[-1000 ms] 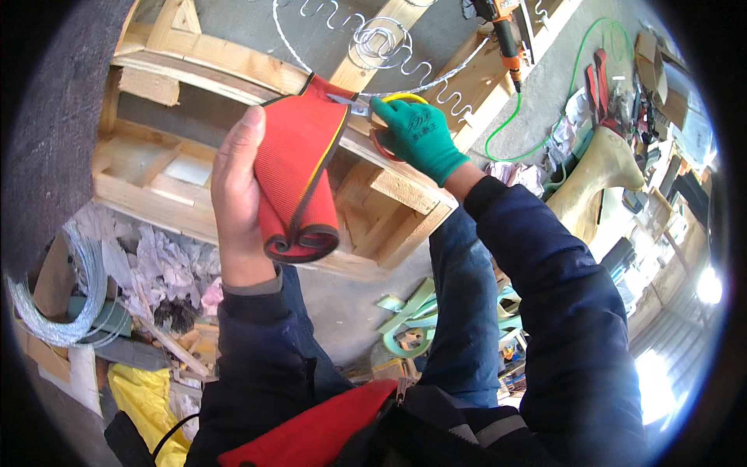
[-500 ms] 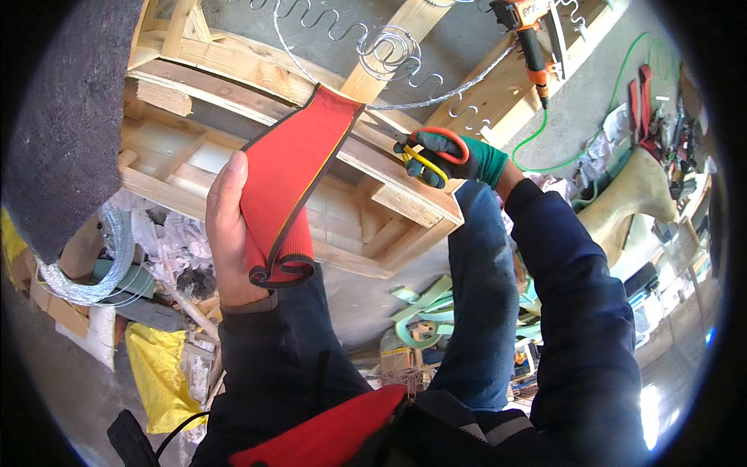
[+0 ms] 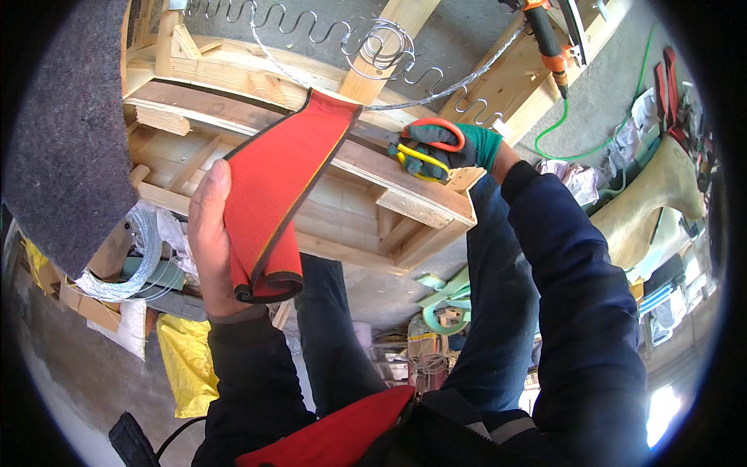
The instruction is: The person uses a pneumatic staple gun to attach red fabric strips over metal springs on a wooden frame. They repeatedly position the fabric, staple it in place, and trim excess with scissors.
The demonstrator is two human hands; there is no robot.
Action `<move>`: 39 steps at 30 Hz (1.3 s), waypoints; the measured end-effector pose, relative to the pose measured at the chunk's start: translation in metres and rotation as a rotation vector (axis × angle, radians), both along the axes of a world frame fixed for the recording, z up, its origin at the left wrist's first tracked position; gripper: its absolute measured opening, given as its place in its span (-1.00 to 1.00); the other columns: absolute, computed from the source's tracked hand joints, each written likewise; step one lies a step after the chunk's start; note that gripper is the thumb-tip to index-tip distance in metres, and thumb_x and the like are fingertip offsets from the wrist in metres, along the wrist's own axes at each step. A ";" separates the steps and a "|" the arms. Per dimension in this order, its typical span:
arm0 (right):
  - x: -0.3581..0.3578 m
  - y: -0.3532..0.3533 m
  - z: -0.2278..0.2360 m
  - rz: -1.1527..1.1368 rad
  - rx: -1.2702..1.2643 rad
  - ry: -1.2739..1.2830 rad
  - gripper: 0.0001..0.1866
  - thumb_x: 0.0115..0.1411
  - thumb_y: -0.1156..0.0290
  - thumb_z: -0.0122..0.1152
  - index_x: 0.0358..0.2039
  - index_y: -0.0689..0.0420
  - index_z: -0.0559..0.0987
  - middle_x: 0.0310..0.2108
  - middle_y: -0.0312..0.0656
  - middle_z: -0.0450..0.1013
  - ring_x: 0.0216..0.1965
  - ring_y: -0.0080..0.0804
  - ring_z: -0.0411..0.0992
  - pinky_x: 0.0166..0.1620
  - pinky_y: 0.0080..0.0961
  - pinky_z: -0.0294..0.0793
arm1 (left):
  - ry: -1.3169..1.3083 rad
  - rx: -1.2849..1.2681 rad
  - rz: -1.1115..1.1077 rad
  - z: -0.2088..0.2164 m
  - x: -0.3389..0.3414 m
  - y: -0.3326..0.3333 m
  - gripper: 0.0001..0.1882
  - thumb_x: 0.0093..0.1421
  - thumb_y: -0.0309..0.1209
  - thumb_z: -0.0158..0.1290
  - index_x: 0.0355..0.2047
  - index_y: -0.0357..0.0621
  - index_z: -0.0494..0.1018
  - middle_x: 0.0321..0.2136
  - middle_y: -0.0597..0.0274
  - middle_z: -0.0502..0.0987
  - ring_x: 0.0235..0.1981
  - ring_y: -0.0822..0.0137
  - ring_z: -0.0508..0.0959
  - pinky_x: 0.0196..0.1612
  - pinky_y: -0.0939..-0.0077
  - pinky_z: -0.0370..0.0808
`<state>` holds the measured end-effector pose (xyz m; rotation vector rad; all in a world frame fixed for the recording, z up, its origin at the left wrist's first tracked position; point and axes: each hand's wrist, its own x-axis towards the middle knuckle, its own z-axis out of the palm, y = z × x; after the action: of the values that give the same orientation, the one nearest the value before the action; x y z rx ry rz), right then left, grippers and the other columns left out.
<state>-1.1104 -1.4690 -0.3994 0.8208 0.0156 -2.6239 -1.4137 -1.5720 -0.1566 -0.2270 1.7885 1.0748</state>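
Observation:
My bare left hand (image 3: 210,233) is closed on a wide red webbing strap (image 3: 282,183) with dark edges and a yellow line. The strap's near end curls into a loose roll beside my palm. Its far end meets the top edge of a wooden frame (image 3: 389,173); how it is fixed there I cannot make out. In a green and dark glove, my right hand (image 3: 436,148) grips scissors (image 3: 459,138) with one red and one yellow handle loop. They lie close over the frame's rail, to the right of the strap, and their blades are mostly hidden.
Zigzag springs (image 3: 311,25) and a wire coil (image 3: 381,48) span the frame's far side. A nail gun (image 3: 543,39) with a green hose hangs at the far right. Dark felt (image 3: 66,140) covers the left side. A wire bundle (image 3: 148,253) and yellow sheet (image 3: 187,366) lie below.
My left hand has shifted slightly left and nearer with the strap's rolled end. The scissors in my right hand have turned a little. The whole view has shifted somewhat.

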 end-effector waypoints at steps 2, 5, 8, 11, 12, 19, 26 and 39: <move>-0.014 -0.007 -0.004 -0.084 0.001 -0.042 -0.43 0.46 -0.04 0.29 0.15 0.25 0.60 -0.12 -0.09 0.67 -0.22 -0.41 0.66 -0.24 -0.53 0.71 | 0.010 -0.065 -0.005 0.004 0.002 0.001 -0.58 0.57 -0.14 -0.05 -0.03 -0.30 0.58 -0.21 0.16 0.68 -0.27 0.39 0.67 -0.20 0.50 0.62; -0.024 -0.005 -0.011 -0.070 -0.056 0.065 -0.45 0.45 -0.03 0.31 0.09 0.26 0.61 -0.15 -0.07 0.67 -0.26 -0.37 0.67 -0.34 -0.50 0.71 | 0.005 -0.049 -0.048 0.007 0.002 0.001 -0.60 0.57 -0.16 -0.07 -0.05 -0.29 0.57 -0.23 0.17 0.67 -0.30 0.40 0.65 -0.22 0.50 0.58; -0.024 -0.004 -0.011 -0.039 -0.074 0.046 -0.43 0.44 -0.05 0.32 0.10 0.26 0.61 -0.15 -0.06 0.67 -0.26 -0.35 0.67 -0.37 -0.49 0.70 | -0.020 -0.102 -0.015 0.006 -0.004 0.001 -0.60 0.57 -0.16 -0.07 -0.08 -0.27 0.58 -0.25 0.18 0.67 -0.32 0.40 0.64 -0.23 0.51 0.57; -0.022 -0.005 -0.008 -0.062 -0.076 -0.040 -0.43 0.45 -0.05 0.31 0.10 0.25 0.60 -0.16 -0.05 0.67 -0.26 -0.34 0.67 -0.38 -0.51 0.69 | 0.014 -0.054 -0.042 0.004 -0.008 0.002 -0.59 0.57 -0.15 -0.07 -0.09 -0.27 0.58 -0.27 0.19 0.66 -0.33 0.40 0.64 -0.24 0.51 0.57; -0.022 -0.006 -0.007 -0.075 -0.075 -0.075 -0.44 0.45 -0.05 0.31 0.10 0.25 0.60 -0.16 -0.05 0.67 -0.27 -0.34 0.67 -0.39 -0.52 0.69 | 0.030 -0.066 -0.052 0.004 -0.010 0.001 -0.59 0.57 -0.14 -0.07 -0.09 -0.26 0.58 -0.28 0.19 0.66 -0.34 0.40 0.64 -0.25 0.51 0.56; -0.025 -0.002 -0.014 -0.030 -0.065 0.010 -0.44 0.45 -0.05 0.31 0.13 0.22 0.61 -0.03 -0.08 0.66 -0.20 -0.34 0.65 -0.19 -0.44 0.71 | -0.055 -0.028 -0.124 0.001 -0.023 -0.013 -0.55 0.56 -0.09 -0.05 0.00 -0.28 0.56 -0.25 0.11 0.67 -0.31 0.39 0.68 -0.27 0.53 0.63; -0.027 0.000 -0.013 0.000 -0.033 0.065 -0.32 0.48 -0.13 0.20 0.24 0.28 0.55 -0.14 -0.09 0.67 -0.27 -0.41 0.65 -0.31 -0.56 0.70 | -0.017 -0.069 -0.108 0.004 -0.022 -0.020 -0.57 0.58 -0.15 -0.07 -0.04 -0.33 0.58 -0.28 0.19 0.68 -0.36 0.45 0.63 -0.26 0.55 0.56; -0.032 0.001 -0.014 0.042 -0.068 0.099 -0.49 0.47 -0.05 0.28 0.10 0.18 0.61 -0.02 -0.09 0.67 -0.35 -0.41 0.65 -0.41 -0.55 0.66 | -0.077 -0.038 -0.103 0.003 -0.028 -0.023 -0.58 0.58 -0.18 -0.05 0.00 -0.37 0.57 -0.25 0.14 0.69 -0.31 0.44 0.66 -0.21 0.54 0.59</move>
<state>-1.1419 -1.4683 -0.4131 0.6605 -0.0287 -2.6078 -1.4414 -1.5953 -0.1538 -0.1946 1.7333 0.9480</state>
